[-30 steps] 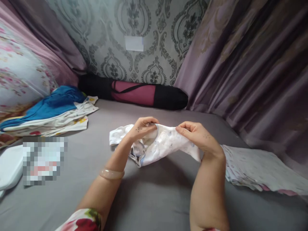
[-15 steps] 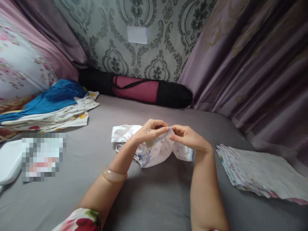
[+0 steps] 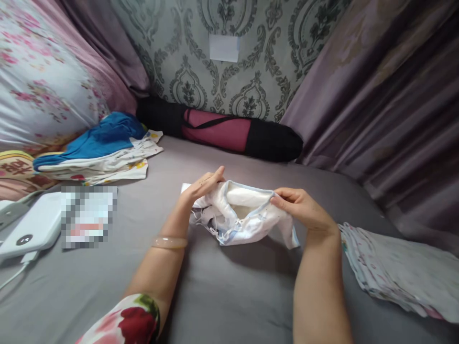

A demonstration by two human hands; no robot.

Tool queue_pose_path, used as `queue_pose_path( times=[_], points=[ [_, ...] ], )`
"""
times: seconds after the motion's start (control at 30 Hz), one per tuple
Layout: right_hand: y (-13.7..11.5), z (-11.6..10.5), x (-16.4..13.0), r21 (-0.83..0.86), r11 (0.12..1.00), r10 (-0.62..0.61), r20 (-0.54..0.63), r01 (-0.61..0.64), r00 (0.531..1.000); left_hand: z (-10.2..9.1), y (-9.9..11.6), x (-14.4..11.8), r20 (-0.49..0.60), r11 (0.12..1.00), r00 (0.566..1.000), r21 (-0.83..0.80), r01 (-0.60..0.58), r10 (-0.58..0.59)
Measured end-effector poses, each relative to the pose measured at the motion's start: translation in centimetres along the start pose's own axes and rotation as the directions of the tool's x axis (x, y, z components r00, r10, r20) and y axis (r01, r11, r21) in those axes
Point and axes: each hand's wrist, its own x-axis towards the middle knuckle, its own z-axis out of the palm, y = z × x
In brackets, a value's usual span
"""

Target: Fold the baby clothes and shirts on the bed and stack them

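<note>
A small white baby shirt (image 3: 256, 230) with pale blue trim and thin white ties is held up in front of me, its neck opening spread wide. At the left side of the neckline is my left hand (image 3: 205, 185), thumb raised along the edge and the other fingers partly hidden by the cloth. My right hand (image 3: 304, 206) pinches the right end of the neckline between thumb and fingers. One sleeve with a blue cuff hangs below my right hand. The lower part of the shirt rests on the grey bed sheet (image 3: 251, 296).
Folded light cloths (image 3: 401, 267) lie in a stack at the right. To the left are a white power bank (image 3: 36, 224) with a cable, a blurred packet (image 3: 88, 217) and a pile of clothes (image 3: 103, 138). A black and maroon long bag (image 3: 218, 130) lies along the wall.
My hands have moved apart, drawing the shirt's neckline open between them. The view has swung slightly left, bringing more of the power bank into sight.
</note>
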Motion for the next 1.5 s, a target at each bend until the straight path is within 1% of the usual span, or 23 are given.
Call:
queue_pose_path(
  times=[0.07,0.17,0.23,0.3,0.4,0.53,0.63,0.77,0.83,0.9,1.0,1.03,1.1,1.17,1.2,1.23,1.27,1.3,1.33,1.4,1.43,1.47,1.5],
  points=[
    [0.7,-0.7,-0.1,0.016,1.000,0.018,-0.031,-0.018,0.999,-0.3,-0.3,-0.2,0.015,0.997,1.000,-0.078,-0.020,0.021],
    [2.5,-2.1,0.0,0.064,0.996,0.068,-0.069,-0.064,0.995,-0.7,-0.1,-0.5,0.004,0.978,1.000,-0.207,-0.027,0.028],
    [3.6,-2.8,0.2,0.087,0.992,0.101,-0.095,-0.093,0.990,-0.8,0.3,-0.8,-0.011,0.970,1.000,-0.240,-0.031,0.029],
    [4.4,-3.1,0.5,0.089,0.989,0.129,-0.115,-0.119,0.985,-0.9,0.8,-1.0,-0.014,0.973,0.999,-0.227,-0.038,0.036],
    [4.6,-3.1,0.8,0.078,0.986,0.155,-0.136,-0.145,0.979,-0.8,1.2,-1.2,0.009,0.974,0.999,-0.219,-0.049,0.053],
    [4.5,-2.9,1.0,0.064,0.985,0.168,-0.150,-0.160,0.974,-0.4,1.0,-0.9,0.035,0.965,0.998,-0.261,-0.035,0.046],
    [4.7,-3.0,1.0,0.052,0.986,0.163,-0.145,-0.157,0.976,-0.2,0.7,-0.7,0.038,0.953,0.999,-0.302,-0.024,0.038],
    [5.0,-3.2,1.1,0.048,0.987,0.156,-0.114,-0.151,0.981,-0.1,0.7,-0.6,0.025,0.952,0.999,-0.305,-0.036,0.045],
    [5.1,-3.2,1.2,0.035,0.989,0.146,-0.105,-0.143,0.984,-0.1,0.9,-0.7,-0.010,0.957,0.998,-0.284,-0.057,0.057],
    [4.9,-3.1,1.2,0.019,0.992,0.127,-0.109,-0.125,0.986,-0.1,1.2,-0.8,-0.087,0.961,0.991,-0.250,-0.120,0.102],
    [4.2,-2.8,1.1,-0.012,0.998,0.057,-0.119,-0.059,0.991,-0.4,1.9,-1.1,-0.231,0.942,0.951,-0.216,-0.255,0.205],
    [3.8,-2.6,1.0,-0.030,0.999,0.024,-0.121,-0.028,0.992,-0.7,2.2,-1.2,-0.257,0.937,0.941,-0.211,-0.279,0.223],
    [2.8,-2.3,0.8,-0.084,0.996,-0.043,-0.139,0.031,0.989,-1.5,3.2,-1.3,-0.276,0.938,0.933,-0.190,-0.289,0.231],
    [1.4,-2.0,0.6,-0.145,0.985,-0.120,-0.195,0.092,0.973,-2.7,4.8,-1.3,-0.284,0.943,0.920,-0.119,-0.312,0.268],
    [0.6,-2.0,0.6,-0.176,0.976,-0.166,-0.234,0.127,0.958,-3.4,5.8,-1.3,-0.295,0.938,0.904,-0.061,-0.342,0.311],
    [-0.4,-1.9,0.6,-0.208,0.964,-0.219,-0.275,0.164,0.936,-4.2,6.9,-1.4,-0.310,0.923,0.877,0.010,-0.384,0.368],
    [-1.3,-1.9,0.6,-0.246,0.948,-0.278,-0.316,0.205,0.907,-4.9,8.1,-1.5,-0.327,0.900,0.840,0.091,-0.427,0.432],
    [-2.3,-1.9,0.5,-0.294,0.923,-0.345,-0.359,0.246,0.867,-5.6,9.4,-1.7,-0.349,0.868,0.795,0.178,-0.464,0.496],
    [-3.3,-1.8,0.5,-0.359,0.889,-0.420,-0.398,0.283,0.815,-6.1,10.7,-2.1,-0.376,0.832,0.743,0.268,-0.485,0.554],
    [-5.2,-1.8,0.2,-0.532,0.784,-0.582,-0.453,0.320,0.675,-6.6,12.9,-3.2,-0.453,0.762,0.615,0.441,-0.475,0.645],
    [-6.0,-1.7,0.0,-0.624,0.716,-0.659,-0.454,0.314,0.600,-6.7,13.7,-3.9,-0.496,0.732,0.542,0.518,-0.442,0.678],
    [-6.7,-1.6,-0.2,-0.708,0.642,-0.722,-0.431,0.294,0.541,-6.6,14.2,-4.5,-0.526,0.706,0.476,0.585,-0.399,0.705],
    [-7.2,-1.6,-0.5,-0.777,0.569,-0.767,-0.383,0.268,0.516,-6.5,14.4,-4.9,-0.530,0.681,0.436,0.640,-0.356,0.727]
  ],
)
